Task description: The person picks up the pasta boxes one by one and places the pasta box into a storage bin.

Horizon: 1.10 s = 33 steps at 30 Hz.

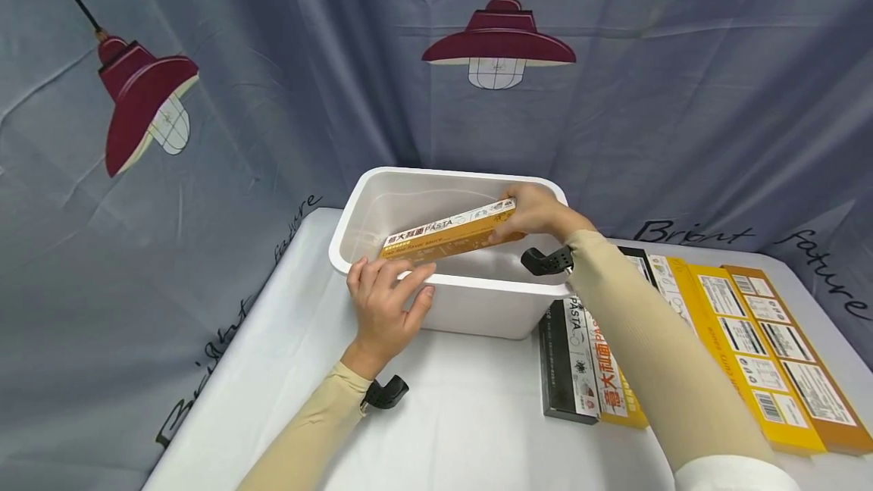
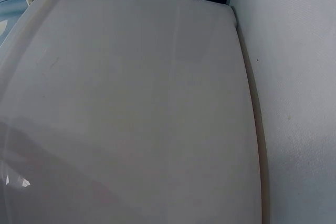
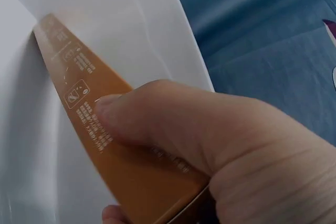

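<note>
A white plastic bin (image 1: 477,309) stands on the table, its outer wall filling most of the left wrist view. Inside it, an orange-brown pasta box (image 1: 443,237) lies slanted, its left end low near the bin's front left corner. My right hand (image 1: 539,212) grips the box's raised right end, the thumb pressed on its printed side in the right wrist view (image 3: 157,119). At the front left rim, my left hand (image 1: 385,309) holds the bin, fingers over the edge and thumb against the outer wall. The left wrist view does not show these fingers.
To the bin's right, under and beside my right forearm, several pasta boxes lie on the white cloth: a black one (image 1: 567,370), a yellow one (image 1: 757,362) and a brown one (image 1: 805,354) among them. A grey-blue curtain (image 1: 307,59) hangs behind the table.
</note>
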Tool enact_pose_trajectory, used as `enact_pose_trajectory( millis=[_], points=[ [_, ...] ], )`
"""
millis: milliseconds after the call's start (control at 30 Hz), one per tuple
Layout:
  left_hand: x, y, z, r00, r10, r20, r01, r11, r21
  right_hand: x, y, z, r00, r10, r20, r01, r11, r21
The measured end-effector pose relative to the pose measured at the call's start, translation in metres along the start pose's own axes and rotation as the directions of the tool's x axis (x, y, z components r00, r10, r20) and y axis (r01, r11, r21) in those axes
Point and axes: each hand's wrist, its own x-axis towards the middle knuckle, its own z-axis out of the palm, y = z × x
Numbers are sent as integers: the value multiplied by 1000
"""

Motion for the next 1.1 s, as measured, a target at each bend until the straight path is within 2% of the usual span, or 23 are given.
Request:
enact_pose_trajectory(
  millis=[100, 333, 433, 867, 1100],
  points=[
    [0, 0, 0, 1000, -4, 3, 4, 1000, -3, -2, -1, 2, 998, 27, 55, -26, 999, -25],
    [0, 2, -1, 1000, -22, 15, 22, 1000, -12, -3, -2, 7, 984, 68, 164, -43, 987, -157],
    [0, 2, -1, 1000, -20, 20, 21, 1000, -12, -2, -1, 9, 976, 91, 197, -57, 983, -172],
    [1, 1, -1, 1000, -12, 25, 12, 1000, -12, -4, -3, 8, 979, 93, 183, -56, 978, -199],
    [0, 0, 0, 1000, -14, 21, 14, 1000, -9, -3, -4, 8, 984, 70, 163, -29, 971, -239]
  ],
)
